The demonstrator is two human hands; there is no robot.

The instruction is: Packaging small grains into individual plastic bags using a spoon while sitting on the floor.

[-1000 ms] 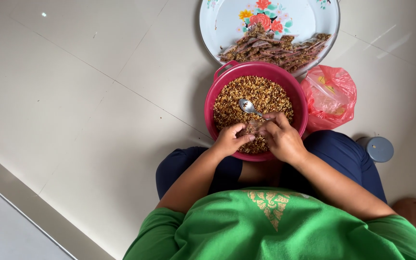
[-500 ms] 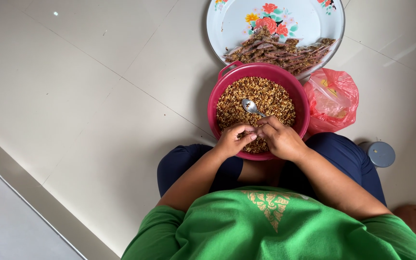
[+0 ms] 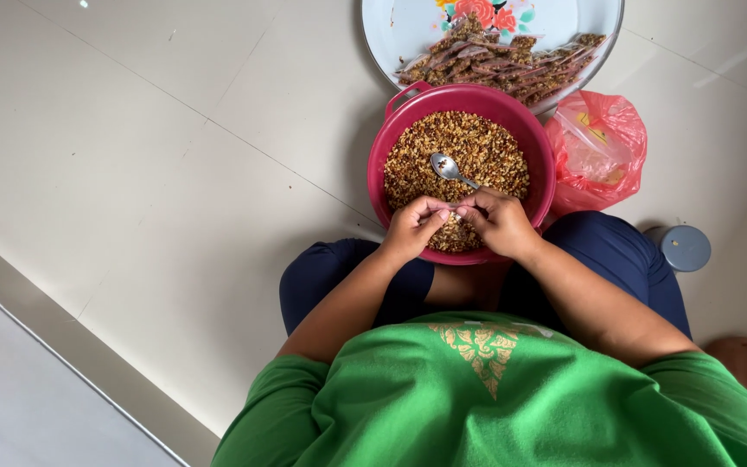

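A dark pink bowl (image 3: 391,130) full of a brown crumbly mix stands on the floor in front of my knees. A metal spoon (image 3: 448,166) lies on the mix, and its handle runs toward my right hand. My left hand (image 3: 410,229) and my right hand (image 3: 501,223) meet over the bowl's near side. Their fingertips pinch a small pale packet (image 3: 454,211) between them. I cannot make out what the packet holds.
Behind the bowl is a round white tray (image 3: 391,35) with a flower print, holding several filled clear packets (image 3: 503,62). A red plastic bag (image 3: 600,147) lies right of the bowl and a grey round lid (image 3: 685,247) near my right knee. The floor is pale tile.
Both hands have stayed over the bowl's near side with fingertips drawn closer together. The spoon has not moved. The view has shifted slightly.
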